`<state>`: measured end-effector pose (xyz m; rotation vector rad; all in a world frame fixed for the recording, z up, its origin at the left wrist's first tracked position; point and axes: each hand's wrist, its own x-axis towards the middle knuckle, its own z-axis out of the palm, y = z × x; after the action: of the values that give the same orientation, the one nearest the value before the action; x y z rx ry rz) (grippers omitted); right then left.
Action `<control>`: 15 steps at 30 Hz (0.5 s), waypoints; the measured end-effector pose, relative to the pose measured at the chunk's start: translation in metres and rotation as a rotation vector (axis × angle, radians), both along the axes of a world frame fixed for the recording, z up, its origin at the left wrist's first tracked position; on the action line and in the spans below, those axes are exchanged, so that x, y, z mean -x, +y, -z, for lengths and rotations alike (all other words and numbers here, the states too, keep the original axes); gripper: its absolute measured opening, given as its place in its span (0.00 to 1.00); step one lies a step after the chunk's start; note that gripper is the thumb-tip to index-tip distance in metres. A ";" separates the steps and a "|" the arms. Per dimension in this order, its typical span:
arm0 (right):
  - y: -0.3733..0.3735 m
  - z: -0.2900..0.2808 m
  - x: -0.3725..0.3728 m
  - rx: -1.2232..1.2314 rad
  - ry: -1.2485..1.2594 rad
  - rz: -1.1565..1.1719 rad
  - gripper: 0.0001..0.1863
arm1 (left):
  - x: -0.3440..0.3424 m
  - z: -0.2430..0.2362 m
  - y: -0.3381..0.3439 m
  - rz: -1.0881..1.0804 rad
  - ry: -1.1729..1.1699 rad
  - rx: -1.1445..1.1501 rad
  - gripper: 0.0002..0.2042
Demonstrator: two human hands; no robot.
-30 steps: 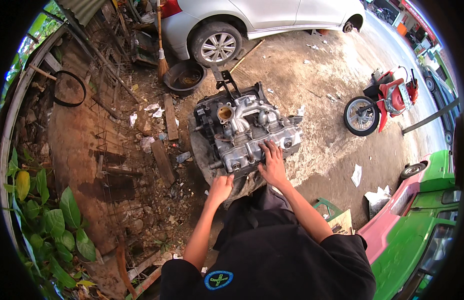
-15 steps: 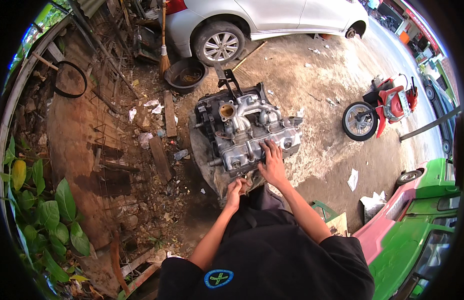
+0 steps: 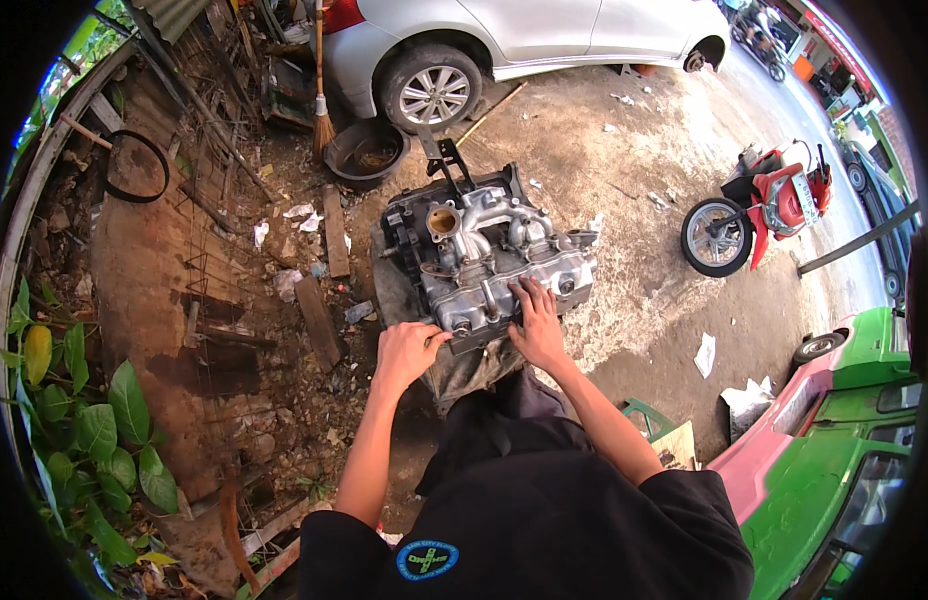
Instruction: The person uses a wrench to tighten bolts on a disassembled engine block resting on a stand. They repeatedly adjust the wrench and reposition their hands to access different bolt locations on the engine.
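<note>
A car engine [image 3: 484, 240] with a silver intake manifold [image 3: 496, 212] stands in front of me on a greyish cloth [image 3: 396, 295]. Along its near side runs a metal valve cover [image 3: 529, 280]. My right hand [image 3: 536, 325] rests on the near edge of that cover, fingers stretched over the top. At the engine's near left corner, my left hand [image 3: 409, 350] has thumb and fingers pinched together, fingertips touching or very close to the end of the cover. Whatever may be between them is too small to make out.
A black basin [image 3: 366, 155] and a broom [image 3: 322, 120] stand beyond the engine, near a silver car [image 3: 504, 40]. Wooden planks [image 3: 317, 320] and litter lie to the left. On the right are a red motorcycle [image 3: 779, 205] and a green and pink vehicle [image 3: 824, 440].
My left hand has moved left and away from my body, from before the engine's near side to its left corner. My right hand stays on the cover.
</note>
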<state>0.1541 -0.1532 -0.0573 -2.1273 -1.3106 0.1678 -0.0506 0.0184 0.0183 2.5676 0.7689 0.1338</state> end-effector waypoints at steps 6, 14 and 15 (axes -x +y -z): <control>0.000 0.000 -0.001 0.015 0.001 -0.012 0.43 | -0.028 -0.022 0.017 0.275 0.211 -0.201 0.14; -0.002 0.002 -0.002 0.019 0.005 -0.013 0.44 | -0.057 -0.037 0.011 0.403 0.320 -0.308 0.14; -0.001 0.002 -0.002 0.021 0.004 -0.012 0.44 | -0.060 -0.038 0.009 0.402 0.329 -0.310 0.14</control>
<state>0.1559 -0.1546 -0.0592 -2.1362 -1.3251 0.1919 0.0095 0.0275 0.0562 3.0273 0.3412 -0.3275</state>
